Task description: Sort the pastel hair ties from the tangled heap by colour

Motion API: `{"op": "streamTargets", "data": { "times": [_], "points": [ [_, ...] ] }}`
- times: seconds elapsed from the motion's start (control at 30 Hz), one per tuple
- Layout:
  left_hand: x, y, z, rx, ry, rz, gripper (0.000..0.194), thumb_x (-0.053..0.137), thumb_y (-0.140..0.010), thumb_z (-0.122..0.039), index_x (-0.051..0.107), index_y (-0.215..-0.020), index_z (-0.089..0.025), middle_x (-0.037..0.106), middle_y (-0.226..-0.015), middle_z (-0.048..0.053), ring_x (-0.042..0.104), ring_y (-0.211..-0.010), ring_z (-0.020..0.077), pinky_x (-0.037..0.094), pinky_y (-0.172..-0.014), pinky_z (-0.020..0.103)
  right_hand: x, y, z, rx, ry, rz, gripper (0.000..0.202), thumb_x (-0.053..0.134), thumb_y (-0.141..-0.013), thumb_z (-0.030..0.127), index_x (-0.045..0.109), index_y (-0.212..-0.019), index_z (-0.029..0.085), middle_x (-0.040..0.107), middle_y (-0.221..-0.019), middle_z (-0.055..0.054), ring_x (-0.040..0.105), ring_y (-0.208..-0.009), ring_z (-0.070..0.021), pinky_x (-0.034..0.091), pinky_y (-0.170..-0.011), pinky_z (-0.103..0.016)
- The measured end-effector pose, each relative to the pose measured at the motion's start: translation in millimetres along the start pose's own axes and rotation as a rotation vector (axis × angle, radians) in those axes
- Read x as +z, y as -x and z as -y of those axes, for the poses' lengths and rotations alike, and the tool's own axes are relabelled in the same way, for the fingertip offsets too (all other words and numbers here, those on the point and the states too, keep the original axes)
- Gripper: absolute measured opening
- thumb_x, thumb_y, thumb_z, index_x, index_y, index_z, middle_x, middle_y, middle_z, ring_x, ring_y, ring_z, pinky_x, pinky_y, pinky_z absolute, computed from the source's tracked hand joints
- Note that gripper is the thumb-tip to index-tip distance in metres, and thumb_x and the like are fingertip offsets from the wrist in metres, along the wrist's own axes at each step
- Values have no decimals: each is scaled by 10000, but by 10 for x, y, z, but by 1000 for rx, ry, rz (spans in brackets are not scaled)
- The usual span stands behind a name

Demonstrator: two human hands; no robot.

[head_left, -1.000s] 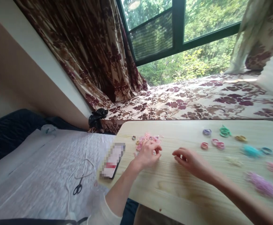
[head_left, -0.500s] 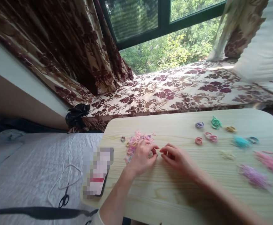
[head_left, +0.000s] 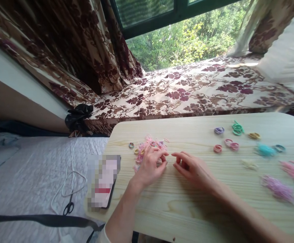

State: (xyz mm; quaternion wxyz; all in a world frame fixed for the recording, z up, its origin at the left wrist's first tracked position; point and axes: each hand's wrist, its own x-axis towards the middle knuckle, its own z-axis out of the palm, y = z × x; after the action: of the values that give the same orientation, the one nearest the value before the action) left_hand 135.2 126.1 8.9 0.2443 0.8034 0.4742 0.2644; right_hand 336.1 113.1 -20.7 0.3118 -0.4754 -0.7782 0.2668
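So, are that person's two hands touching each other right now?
Apart. The head view shows it: a narrow strip of the pale wooden table is visible between the left hand and the right hand.

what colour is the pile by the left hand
Mostly pink, with some yellow and purple bits; the pile, partly hidden by the hand, shows best in the head view.

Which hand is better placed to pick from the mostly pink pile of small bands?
Probably left: the left hand partly covers the pile in view; the right hand is farther away, over the pale wood-grain table.
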Motion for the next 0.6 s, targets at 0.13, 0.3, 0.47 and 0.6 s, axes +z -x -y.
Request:
{"op": "streamTargets", "data": {
  "times": [0.13, 0.3, 0.47, 0.6],
  "points": [
    [1, 10, -21, -4, 16, 11, 276, 586, -839, -104, 673, -1064, -237, 712, -879, 10, 616, -1101, 211, 315, -1167, 500, 19, -5, 12, -15, 17, 10, 245, 487, -941, 327, 697, -944, 202, 682, -883, -53, 592, -592, -106, 435, -558, -238],
    [8, 4, 20, 2, -37, -39, 252, 584, -842, -112, 685, -1045, -225, 720, -867, 8, 630, -1039, 203, 306, -1164, 504, 8, -10, 7, -23, 20, -3, 297, 455, -970, 331, 687, -844, 195, 674, -842, -54, 597, -640, -120, 443, -591, -243],
    [10, 13, 83, 33, -191, -72, 228, 588, -860, -113, 710, -1007, -238, 756, -977, 16, 593, -1089, 213, 230, -1180, 535, -78, -17, 36, -24, 39, -1, 311, 443, -975, 318, 695, -841, 193, 670, -826, -46, 600, -645, -113, 446, -599, -233],
    [-5, 22, 89, 65, -244, -83, 177, 603, -870, -135, 719, -942, -249, 757, -968, 5, 584, -1096, 212, 222, -1174, 527, -348, 63, 65, 10, 94, -36, 293, 471, -964, 334, 692, -831, 195, 666, -817, -42, 579, -625, -116, 428, -586, -244]
  ]
}}
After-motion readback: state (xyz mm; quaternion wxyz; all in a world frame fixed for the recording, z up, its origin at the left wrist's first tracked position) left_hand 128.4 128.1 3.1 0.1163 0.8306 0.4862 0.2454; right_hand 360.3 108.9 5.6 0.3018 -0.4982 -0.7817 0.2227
